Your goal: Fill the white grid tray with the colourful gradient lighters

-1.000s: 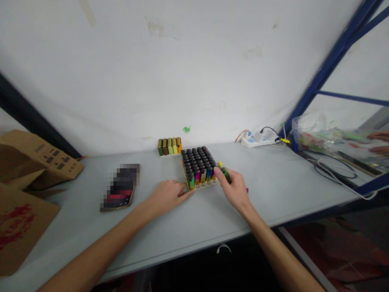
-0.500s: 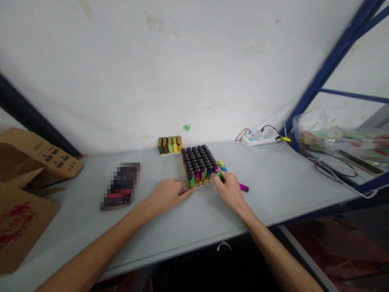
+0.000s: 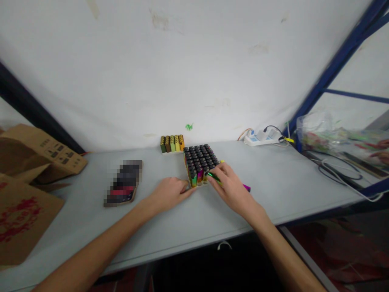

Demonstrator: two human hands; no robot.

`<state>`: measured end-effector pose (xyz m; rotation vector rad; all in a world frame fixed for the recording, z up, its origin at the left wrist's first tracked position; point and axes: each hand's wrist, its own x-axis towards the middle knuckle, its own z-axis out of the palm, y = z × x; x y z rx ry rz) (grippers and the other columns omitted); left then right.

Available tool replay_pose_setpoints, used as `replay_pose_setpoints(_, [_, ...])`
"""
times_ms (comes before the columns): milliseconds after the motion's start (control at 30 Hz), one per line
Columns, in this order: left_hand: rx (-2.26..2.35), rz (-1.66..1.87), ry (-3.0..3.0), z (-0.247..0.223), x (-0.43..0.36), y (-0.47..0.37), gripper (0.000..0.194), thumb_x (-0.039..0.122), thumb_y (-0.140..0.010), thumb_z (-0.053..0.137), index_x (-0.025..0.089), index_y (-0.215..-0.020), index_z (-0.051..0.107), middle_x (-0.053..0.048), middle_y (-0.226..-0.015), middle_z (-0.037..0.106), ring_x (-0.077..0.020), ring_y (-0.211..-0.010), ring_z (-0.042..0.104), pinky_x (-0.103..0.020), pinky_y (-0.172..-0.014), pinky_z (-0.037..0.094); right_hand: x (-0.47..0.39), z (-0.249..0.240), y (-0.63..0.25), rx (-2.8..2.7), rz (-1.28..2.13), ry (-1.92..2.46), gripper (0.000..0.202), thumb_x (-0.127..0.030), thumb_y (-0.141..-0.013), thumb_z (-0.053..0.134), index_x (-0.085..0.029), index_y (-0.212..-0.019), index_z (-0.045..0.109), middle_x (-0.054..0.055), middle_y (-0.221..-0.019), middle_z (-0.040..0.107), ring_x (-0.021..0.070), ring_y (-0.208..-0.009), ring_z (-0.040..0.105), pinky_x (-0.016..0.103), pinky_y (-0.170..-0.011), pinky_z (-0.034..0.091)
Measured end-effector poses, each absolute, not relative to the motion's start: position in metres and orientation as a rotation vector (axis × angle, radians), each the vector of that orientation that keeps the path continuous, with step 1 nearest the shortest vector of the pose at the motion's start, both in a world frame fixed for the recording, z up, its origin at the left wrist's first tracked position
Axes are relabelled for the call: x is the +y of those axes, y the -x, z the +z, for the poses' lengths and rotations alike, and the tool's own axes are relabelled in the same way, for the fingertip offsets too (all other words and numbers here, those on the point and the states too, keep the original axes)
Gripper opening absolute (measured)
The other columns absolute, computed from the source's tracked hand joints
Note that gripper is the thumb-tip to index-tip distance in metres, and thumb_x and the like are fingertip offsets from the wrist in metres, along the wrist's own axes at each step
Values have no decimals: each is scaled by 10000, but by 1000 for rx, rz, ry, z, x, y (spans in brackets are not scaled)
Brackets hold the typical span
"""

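In the head view, several upright black-topped lighters (image 3: 200, 156) stand in close rows in a pale tray (image 3: 200, 186). My left hand (image 3: 173, 189) is closed on the tray's near left corner, its thumb along the front edge. My right hand (image 3: 232, 188) pinches a shiny green lighter (image 3: 214, 176), tilted with its black top to the left. That lighter is in front of the tray's near right part, and my fingers hide the lighters behind them. Beyond my right hand, the end of a loose purple lighter (image 3: 247, 187) shows on the table.
Behind the tray, a smaller block of green, brown and yellow lighters (image 3: 172, 144) stands near the wall. A pixelated phone (image 3: 124, 182) lies to the left, beside cardboard boxes (image 3: 27, 219). A power strip (image 3: 261, 138) with cables and a blue metal frame (image 3: 322, 81) are on the right.
My right hand has moved left across the tray's front, turning the green lighter so it lies tilted in my fingers. My left hand stays at the corner. The view has shifted slightly.
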<state>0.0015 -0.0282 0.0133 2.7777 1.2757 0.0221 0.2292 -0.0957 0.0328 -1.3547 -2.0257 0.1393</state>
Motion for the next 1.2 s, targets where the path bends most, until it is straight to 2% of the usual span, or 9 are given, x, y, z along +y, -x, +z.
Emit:
replay_pose_setpoints(167, [1272,28,-2760,15,-29,-2,592,615,-1046,368,201,-742,663,-55,-678,699,-220,-635,665,-296,-591,346,-86,27,-224,-2044,198,1432,217,-362,-1072,481,-208,-963,587,44,-834,666,224,-771,641,307,-696,442])
replay_pose_setpoints(367, [1289,37,-2757,12,-29,-1,588,617,-1044,360,213,-743,662,-52,-687,706,-231,-659,675,-301,-592,356,-78,16,-220,-2112,226,1451,156,-266,-1073,478,-179,-1133,593,97,-1002,721,238,-912,676,302,-756,441])
replay_pose_setpoints(533, [1295,47,-2724,13,-30,-2,572,603,-1044,383,211,-721,646,-42,-669,696,-209,-627,655,-292,-579,330,-74,21,-228,-2266,275,1517,207,-305,-1082,461,-185,-1204,577,91,-1012,716,238,-892,675,299,-738,435])
replay_pose_setpoints(733, [1297,28,-2731,12,-28,-1,598,624,-1043,369,203,-722,645,-50,-664,691,-212,-620,651,-292,-572,304,-70,30,-222,-2441,155,1555,216,-304,-1073,470,-170,-1125,631,126,-1029,733,260,-869,689,335,-769,478])
replay_pose_setpoints(900, [1275,33,-2758,10,-26,1,598,620,-1045,364,203,-735,658,-63,-689,712,-238,-645,673,-305,-580,320,-75,42,-233,-2362,183,1653,302,-451,-1019,583,-178,-993,708,124,-892,758,261,-795,701,315,-689,466])
replay_pose_setpoints(1000, [1268,7,-2770,11,-27,1,607,608,-1052,346,208,-722,661,-62,-683,709,-236,-643,672,-311,-576,326,-62,49,-265,-2212,237,1779,307,-406,-1040,548,-180,-952,737,109,-853,767,226,-747,699,292,-668,446])
replay_pose_setpoints(1067, [1274,-12,-2774,11,-27,1,606,604,-1051,347,209,-713,659,-61,-680,706,-229,-647,671,-308,-579,334,-48,51,-289,-2110,227,1924,272,-402,-991,630,-157,-997,748,125,-903,781,232,-790,710,289,-694,457])
replay_pose_setpoints(1133, [1274,-15,-2775,11,-26,1,608,607,-1050,343,209,-714,658,-60,-684,705,-225,-648,669,-304,-582,342,-33,50,-309,-2175,346,1968,196,-326,-951,683,-153,-1005,757,119,-934,792,226,-819,720,272,-699,460])
replay_pose_setpoints(1200, [1273,-4,-2773,11,-26,1,608,607,-1050,340,210,-716,657,-59,-684,703,-223,-645,666,-302,-584,347,-22,45,-320,-2235,462,1928,156,-261,-967,646,-160,-1001,760,101,-924,797,205,-803,723,257,-693,460])
